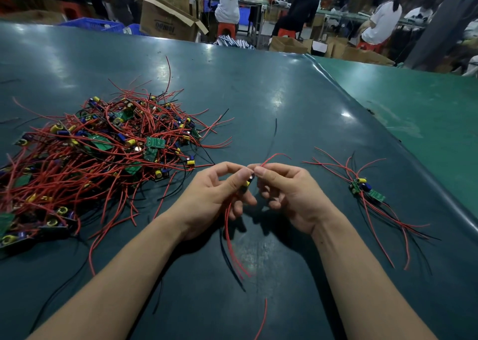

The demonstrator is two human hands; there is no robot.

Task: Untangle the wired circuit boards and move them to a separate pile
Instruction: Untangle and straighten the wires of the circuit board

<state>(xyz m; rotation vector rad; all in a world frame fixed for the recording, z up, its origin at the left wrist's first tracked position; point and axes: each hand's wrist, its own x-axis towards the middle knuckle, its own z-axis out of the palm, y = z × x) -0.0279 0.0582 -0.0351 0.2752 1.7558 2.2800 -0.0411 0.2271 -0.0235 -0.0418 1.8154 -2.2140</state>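
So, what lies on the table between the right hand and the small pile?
Head view: bare green mat between right hand and small pile; only its red wire tips reach in.

Lit brightly from overhead, with white glare patches across the glossy counter (258,86). Soft shadows beneath both forearms. Strong wide-angle bending at the edges; slightly soft background, mildly blurred fingertips.

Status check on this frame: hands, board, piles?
Left hand grips one wired board; right hand pinches its red wire. Tangled pile left, small sorted pile right. Nothing obstructing.
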